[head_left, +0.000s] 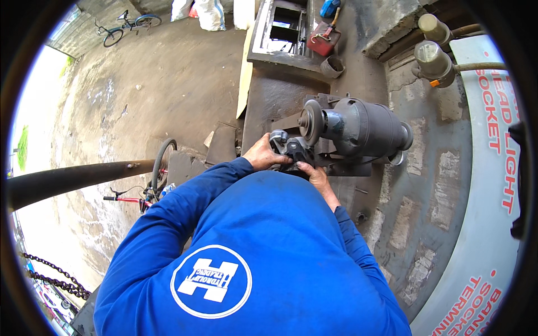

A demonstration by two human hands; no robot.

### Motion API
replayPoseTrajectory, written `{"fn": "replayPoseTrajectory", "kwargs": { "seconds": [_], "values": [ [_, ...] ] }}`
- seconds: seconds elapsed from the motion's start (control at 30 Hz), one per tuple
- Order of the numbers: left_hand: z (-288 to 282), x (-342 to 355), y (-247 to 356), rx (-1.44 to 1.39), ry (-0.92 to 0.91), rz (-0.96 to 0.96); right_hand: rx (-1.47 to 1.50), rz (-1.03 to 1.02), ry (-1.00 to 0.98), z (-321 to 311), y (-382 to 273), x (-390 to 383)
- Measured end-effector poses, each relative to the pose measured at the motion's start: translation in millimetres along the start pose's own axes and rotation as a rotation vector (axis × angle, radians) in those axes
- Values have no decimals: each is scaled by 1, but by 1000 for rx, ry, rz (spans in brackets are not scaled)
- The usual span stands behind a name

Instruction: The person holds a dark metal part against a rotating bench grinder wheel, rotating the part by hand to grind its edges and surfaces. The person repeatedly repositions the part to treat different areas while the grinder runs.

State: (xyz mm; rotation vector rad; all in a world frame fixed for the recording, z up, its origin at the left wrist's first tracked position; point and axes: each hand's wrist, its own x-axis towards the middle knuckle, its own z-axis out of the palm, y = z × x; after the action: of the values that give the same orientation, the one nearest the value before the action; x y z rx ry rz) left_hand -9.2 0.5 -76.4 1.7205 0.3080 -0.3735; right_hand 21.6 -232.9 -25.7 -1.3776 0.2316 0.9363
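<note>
Both of my hands are closed on a small grey and black metal part point(296, 149) in front of a bench grinder. My left hand point(263, 155) grips its left side, with the thumb along the near edge. From the right, my right hand point(317, 177) pinches its near edge, and my body hides some of those fingers. Just beyond the part is the grinder's round wheel point(311, 121), on the left end of a grey motor point(367, 127). Whether the part touches the wheel, I cannot tell. Blue sleeves cover both forearms.
A rusty pole point(84, 178) crosses at left, near a red bicycle point(137, 200). Beyond the grinder stand a metal frame point(280, 57), a red container point(323, 39) and a small bucket point(332, 67). A block wall point(417, 190) and a lettered sign point(493, 185) stand at right.
</note>
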Motion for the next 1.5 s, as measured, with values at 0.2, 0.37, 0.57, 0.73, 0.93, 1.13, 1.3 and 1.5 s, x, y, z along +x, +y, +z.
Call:
{"fn": "replayPoseTrajectory", "kwargs": {
  "seconds": [0.2,0.37,0.57,0.73,0.93,1.13,1.3,1.5],
  "values": [
    [2,-8,6,-47,-6,15,8,-82,-21,-2,12,-1],
    [3,-4,2,-19,2,90,-8,-98,-19,-7,15,0],
    [4,2,-3,-35,3,97,9,-62,-26,-5,11,2],
    [1,5,1,29,13,5,31,-39,-35,-2,2,3],
    [0,2,7,20,41,57,4,15,27,-4,3,7],
    [-3,6,11,81,33,12,243,96,-3,-6,12,17],
    [-1,14,11,60,5,-4,375,142,-16,-11,18,21],
    [2,7,13,-13,-6,49,208,1,43,-9,16,10]
  ]
}}
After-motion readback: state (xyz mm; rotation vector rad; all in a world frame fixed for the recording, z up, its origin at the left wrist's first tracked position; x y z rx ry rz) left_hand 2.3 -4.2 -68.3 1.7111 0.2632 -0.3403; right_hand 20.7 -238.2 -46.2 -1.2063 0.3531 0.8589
